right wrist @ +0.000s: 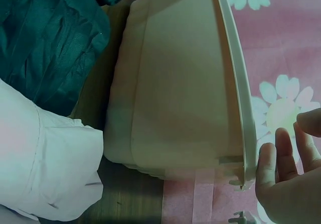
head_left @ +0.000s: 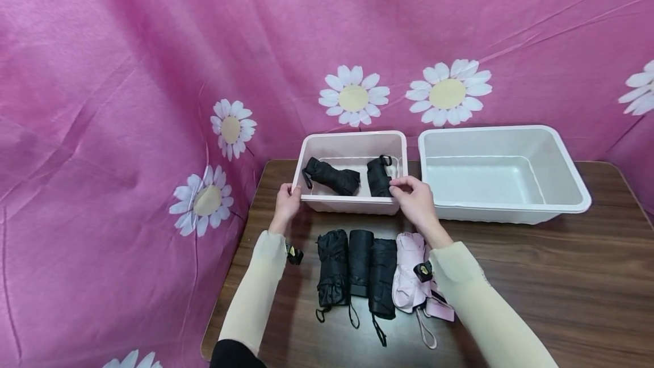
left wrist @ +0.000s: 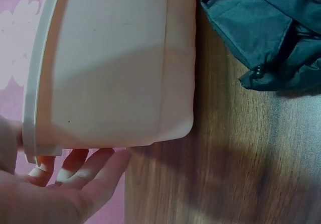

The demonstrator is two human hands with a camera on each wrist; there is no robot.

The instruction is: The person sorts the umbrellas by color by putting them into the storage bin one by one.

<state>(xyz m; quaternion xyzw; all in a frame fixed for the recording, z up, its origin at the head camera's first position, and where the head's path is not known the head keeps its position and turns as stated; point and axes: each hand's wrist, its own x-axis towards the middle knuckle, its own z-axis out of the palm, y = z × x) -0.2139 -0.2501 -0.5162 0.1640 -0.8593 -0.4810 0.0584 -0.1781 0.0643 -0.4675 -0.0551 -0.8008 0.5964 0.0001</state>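
Gripping small bin (head_left: 347, 205) by near left corner with left hand (head_left: 288, 204), reaching over bin's near right corner with loose, ungrasping right hand (head_left: 416, 200), just beside black umbrella (head_left: 377, 179).

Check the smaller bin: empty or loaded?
Partly loaded: in the smaller bin, one black umbrella lies left, another right, with bare bin base between.

Five black umbrellas (head_left: 332, 268), two bins (head_left: 490, 172), two hands (head_left: 288, 203)
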